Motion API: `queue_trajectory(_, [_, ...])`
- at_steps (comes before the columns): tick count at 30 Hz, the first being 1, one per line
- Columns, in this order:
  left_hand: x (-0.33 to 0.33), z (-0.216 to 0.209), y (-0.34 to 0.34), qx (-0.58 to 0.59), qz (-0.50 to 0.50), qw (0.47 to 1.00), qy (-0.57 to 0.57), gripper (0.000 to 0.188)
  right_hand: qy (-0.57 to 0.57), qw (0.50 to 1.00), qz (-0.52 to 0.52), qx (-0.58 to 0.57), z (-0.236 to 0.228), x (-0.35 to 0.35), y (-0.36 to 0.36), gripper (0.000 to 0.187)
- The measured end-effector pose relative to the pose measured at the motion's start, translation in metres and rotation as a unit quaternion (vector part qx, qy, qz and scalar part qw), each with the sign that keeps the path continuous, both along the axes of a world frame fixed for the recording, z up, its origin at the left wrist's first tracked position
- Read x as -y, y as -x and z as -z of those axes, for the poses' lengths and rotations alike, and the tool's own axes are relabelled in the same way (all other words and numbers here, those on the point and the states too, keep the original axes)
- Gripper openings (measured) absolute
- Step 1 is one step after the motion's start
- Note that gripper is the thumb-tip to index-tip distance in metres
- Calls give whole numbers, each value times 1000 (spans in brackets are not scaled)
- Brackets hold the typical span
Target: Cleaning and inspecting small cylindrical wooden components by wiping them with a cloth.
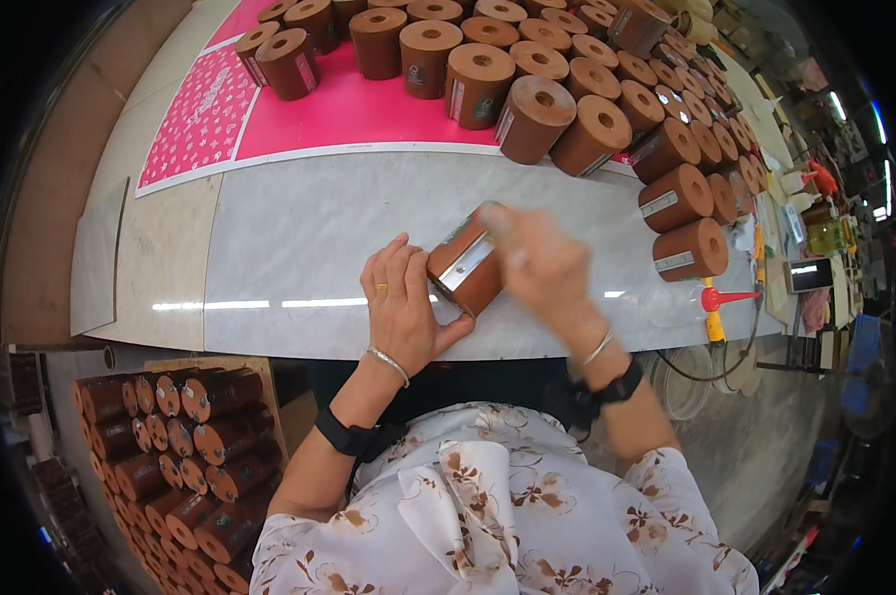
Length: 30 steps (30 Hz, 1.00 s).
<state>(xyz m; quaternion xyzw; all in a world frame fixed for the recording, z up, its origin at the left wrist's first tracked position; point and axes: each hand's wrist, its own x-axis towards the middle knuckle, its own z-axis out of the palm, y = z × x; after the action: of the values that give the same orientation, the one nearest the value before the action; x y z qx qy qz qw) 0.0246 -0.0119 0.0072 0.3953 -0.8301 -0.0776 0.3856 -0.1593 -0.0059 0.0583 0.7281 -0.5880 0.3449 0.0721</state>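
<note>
A brown cylinder [479, 290] with a silver metal plate [468, 262] on its side lies tilted on the grey tabletop in front of me. A small screw head shows on the plate. My left hand [405, 297] is closed on the cylinder's near left end, fingers on one side and thumb below. Over its far right end, my right hand [547, 266] is smeared by motion. Its fingers seem bent, but whether they hold anything is too blurred to make out.
Many similar brown cylinders [482, 87] with centre holes stand on a pink sheet [358, 121] at the back and right. A red-nozzled tool with a yellow body [715, 327] is at the right edge. More cylinders [232, 441] are stacked at lower left.
</note>
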Motion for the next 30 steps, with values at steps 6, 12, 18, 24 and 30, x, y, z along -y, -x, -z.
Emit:
queue_trajectory(6, [-5, -5, -3, -14, 11, 990, -139, 89, 44, 997, 0, 62, 6, 14, 26, 20])
queue_trajectory(12, [1, 4, 3, -48, 10, 994, -97, 87, -12, 998, -58, 2, -4, -26, -30, 25])
queue_trajectory(18, [10, -2, 1, 18, -11, 1000, -11, 84, 69, 995, 8, 77, 3, 17, 7, 24])
queue_trajectory(24, [5, 4, 2, 7, -12, 1000, 28, 83, 69, 994, -82, -12, 10, -4, -22, 26])
queue_trajectory(30, [5, 4, 0, 17, 0, 1000, -8, 88, 18, 996, -76, -36, 11, -9, -22, 32])
